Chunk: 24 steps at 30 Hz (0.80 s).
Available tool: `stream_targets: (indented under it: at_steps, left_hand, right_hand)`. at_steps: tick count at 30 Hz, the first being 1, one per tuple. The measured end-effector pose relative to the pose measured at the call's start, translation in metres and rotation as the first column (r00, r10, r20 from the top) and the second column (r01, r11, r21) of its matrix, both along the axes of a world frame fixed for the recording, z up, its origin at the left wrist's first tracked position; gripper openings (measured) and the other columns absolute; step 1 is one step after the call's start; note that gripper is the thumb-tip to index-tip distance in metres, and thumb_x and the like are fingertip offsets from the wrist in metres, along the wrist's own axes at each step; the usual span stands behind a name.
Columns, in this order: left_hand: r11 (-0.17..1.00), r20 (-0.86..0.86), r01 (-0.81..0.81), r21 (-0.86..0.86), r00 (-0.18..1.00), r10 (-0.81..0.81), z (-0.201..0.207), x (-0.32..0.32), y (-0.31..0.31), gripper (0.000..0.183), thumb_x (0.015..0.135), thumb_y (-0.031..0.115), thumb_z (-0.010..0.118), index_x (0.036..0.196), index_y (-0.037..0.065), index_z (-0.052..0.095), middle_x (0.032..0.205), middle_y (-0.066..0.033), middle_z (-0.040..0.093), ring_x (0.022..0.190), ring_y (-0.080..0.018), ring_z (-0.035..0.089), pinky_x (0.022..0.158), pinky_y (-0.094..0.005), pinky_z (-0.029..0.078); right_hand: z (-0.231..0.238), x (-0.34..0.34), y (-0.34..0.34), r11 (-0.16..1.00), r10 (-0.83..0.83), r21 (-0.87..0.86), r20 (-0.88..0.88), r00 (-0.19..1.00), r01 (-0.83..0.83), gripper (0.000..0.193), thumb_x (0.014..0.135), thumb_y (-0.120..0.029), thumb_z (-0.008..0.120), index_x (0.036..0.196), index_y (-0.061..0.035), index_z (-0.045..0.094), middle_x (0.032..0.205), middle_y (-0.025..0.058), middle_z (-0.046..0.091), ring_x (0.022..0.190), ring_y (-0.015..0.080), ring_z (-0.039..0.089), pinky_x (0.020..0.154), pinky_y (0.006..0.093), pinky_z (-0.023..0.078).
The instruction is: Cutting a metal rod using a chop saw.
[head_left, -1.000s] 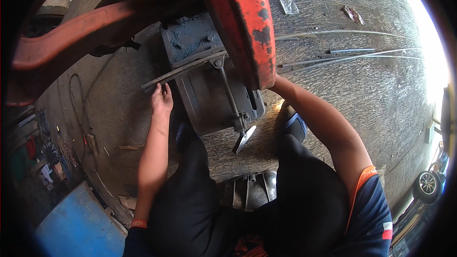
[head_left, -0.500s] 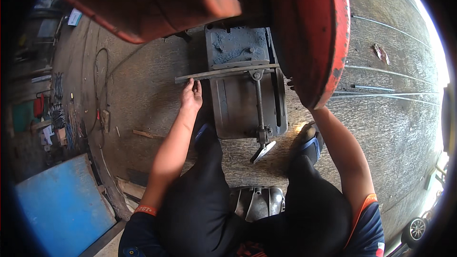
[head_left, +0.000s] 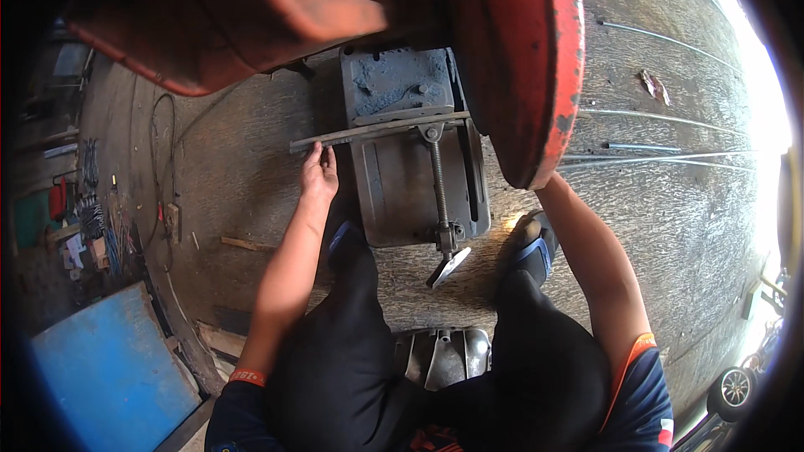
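A long, narrow metal bar (head_left: 368, 129) lies crosswise over the grey base (head_left: 394, 201) of a cut-off saw, between the rear fence block (head_left: 402, 84) and the clamp's pivoting jaw. My left hand (head_left: 318, 174), palm up, has its fingertips on the bar near its left end. A threaded clamp screw (head_left: 440, 184) runs from the jaw toward me, ending in a flat crank handle (head_left: 449, 268). Above the base hangs the saw's worn red guard (head_left: 565, 75), with another red housing (head_left: 251, 17) left of it. Behind the guard my right hand is hidden; only the forearm shows.
Thin metal rods (head_left: 662, 120) lie on the floor at right. A ribbed metal casing (head_left: 444, 357) sits between my legs. At left are a blue panel (head_left: 117, 368), a looped cable (head_left: 157, 159) and scattered tools. A wheel (head_left: 735, 387) stands at lower right.
The whole view has shifted slightly, so the saw appears further left. My left hand stays at the bar's end. My right fingers, partly visible beside the guard before, are now hidden.
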<state>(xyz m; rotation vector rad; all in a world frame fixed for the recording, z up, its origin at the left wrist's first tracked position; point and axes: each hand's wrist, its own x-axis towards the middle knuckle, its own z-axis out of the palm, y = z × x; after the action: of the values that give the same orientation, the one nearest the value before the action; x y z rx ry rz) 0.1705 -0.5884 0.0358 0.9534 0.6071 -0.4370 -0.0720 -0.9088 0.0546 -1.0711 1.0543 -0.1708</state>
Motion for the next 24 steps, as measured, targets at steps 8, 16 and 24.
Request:
stream_targets:
  at_steps: [8,16,24]
  left_hand:
    - [1.0,0.019,-0.009,-0.002,1.0,0.009,0.002,-0.003,-0.003,0.018,0.083,0.003,0.068,0.098,-0.002,0.059,0.1,-0.0078,0.06,0.097,-0.0161,0.058,0.091,-0.0256,0.053]
    - [0.998,0.02,-0.065,0.021,0.998,0.065,-0.001,-0.001,-0.005,0.017,0.084,0.003,0.067,0.099,0.0,0.06,0.1,-0.007,0.061,0.096,-0.0151,0.059,0.089,-0.0255,0.054]
    - [0.994,0.019,-0.089,0.069,0.996,0.088,0.0,-0.008,-0.018,0.02,0.085,0.001,0.064,0.104,0.005,0.058,0.107,-0.004,0.062,0.101,-0.0133,0.058,0.094,-0.0315,0.05]
  right_hand:
    - [-0.01,-0.004,-0.016,0.986,-0.125,0.114,0.003,0.992,0.124,0.042,0.086,-0.019,0.058,0.122,-0.0009,0.049,0.105,0.0098,0.063,0.085,0.0206,0.065,0.072,0.0317,0.05]
    - [-0.022,0.001,-0.055,0.895,-0.338,0.296,-0.036,0.94,0.333,0.025,0.094,-0.017,0.051,0.105,0.0048,0.055,0.097,0.0162,0.065,0.081,0.0239,0.066,0.071,0.0318,0.057]
    - [-0.06,0.0,-0.061,0.996,-0.062,0.073,0.043,0.997,0.059,0.024,0.09,-0.019,0.055,0.103,0.0005,0.061,0.095,0.0145,0.067,0.084,0.0216,0.066,0.063,0.0305,0.052]
